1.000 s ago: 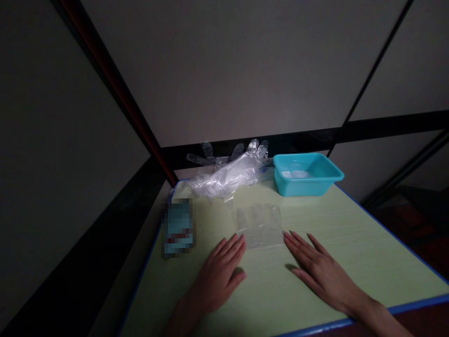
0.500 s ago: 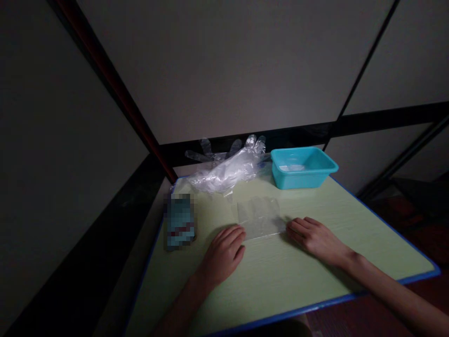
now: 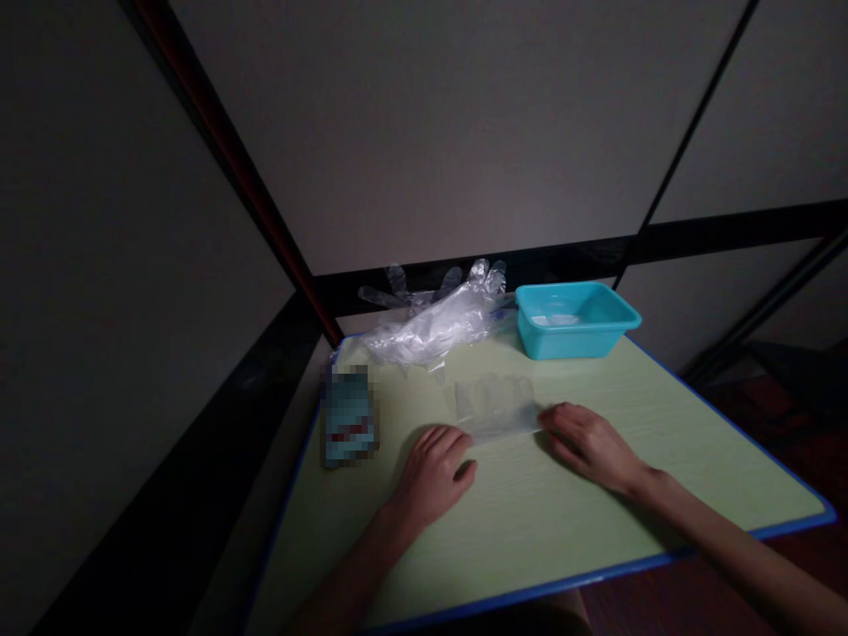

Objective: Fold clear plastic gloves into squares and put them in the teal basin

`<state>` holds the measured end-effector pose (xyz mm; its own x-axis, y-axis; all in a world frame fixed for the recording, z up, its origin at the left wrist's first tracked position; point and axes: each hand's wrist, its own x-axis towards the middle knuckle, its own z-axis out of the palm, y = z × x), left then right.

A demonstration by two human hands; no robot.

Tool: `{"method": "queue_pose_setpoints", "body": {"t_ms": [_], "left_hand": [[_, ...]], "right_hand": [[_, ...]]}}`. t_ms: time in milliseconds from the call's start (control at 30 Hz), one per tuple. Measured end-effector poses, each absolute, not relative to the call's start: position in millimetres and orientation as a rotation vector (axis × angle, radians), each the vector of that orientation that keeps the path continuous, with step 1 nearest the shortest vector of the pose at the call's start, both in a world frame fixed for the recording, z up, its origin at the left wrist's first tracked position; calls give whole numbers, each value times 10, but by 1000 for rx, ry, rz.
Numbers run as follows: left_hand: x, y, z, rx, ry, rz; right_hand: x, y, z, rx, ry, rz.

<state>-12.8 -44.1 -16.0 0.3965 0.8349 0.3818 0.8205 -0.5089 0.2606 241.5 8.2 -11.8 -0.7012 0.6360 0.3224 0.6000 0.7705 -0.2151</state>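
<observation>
A thin, clear plastic glove (image 3: pixel 496 406), apparently folded to a small rectangle, lies on the table between my hands. My left hand (image 3: pixel 434 468) has its curled fingertips on the near left corner of the glove, with the thumb held a little apart. At the near right corner, my right hand (image 3: pixel 586 446) grips the glove's edge with bent fingers close together. The near edge looks slightly raised. How firmly the fingertips pinch the film is hard to see.
A crumpled pile of clear plastic gloves (image 3: pixel 437 327) lies at the table's back edge. Right of it stands a turquoise basin (image 3: pixel 573 340) with something pale inside. A blurred-out teal packet-like object (image 3: pixel 350 415) is at the left. The pale green table (image 3: pixel 530 539) has blue edging.
The near edge of the glove has shifted slightly away from me, with both hands at its corners. My left thumb has spread slightly. The view has shifted a little.
</observation>
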Motion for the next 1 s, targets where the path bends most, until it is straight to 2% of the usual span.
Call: {"method": "queue_pose_setpoints", "body": {"t_ms": [200, 367, 500, 633, 767, 1000], "left_hand": [[-77, -354, -168, 2495, 1620, 786], [-70, -286, -129, 2130, 1443, 1116], [-49, -267, 32, 1857, 1323, 1278], [-8, -239, 274, 1652, 1245, 1313], [-21, -109, 348, 1675, 1382, 1158], [-129, 309, -14, 1944, 1540, 636]], "right_hand": [[2361, 85, -43, -1047, -2290, 580], [2347, 97, 41, -1089, -2058, 787], [2316, 75, 181, -1056, -1851, 902], [2247, 14, 371, -1003, -1634, 1163], [2197, -12, 369, -1126, -1483, 1381], [2142, -15, -28, -1424, -1263, 1715]]}}
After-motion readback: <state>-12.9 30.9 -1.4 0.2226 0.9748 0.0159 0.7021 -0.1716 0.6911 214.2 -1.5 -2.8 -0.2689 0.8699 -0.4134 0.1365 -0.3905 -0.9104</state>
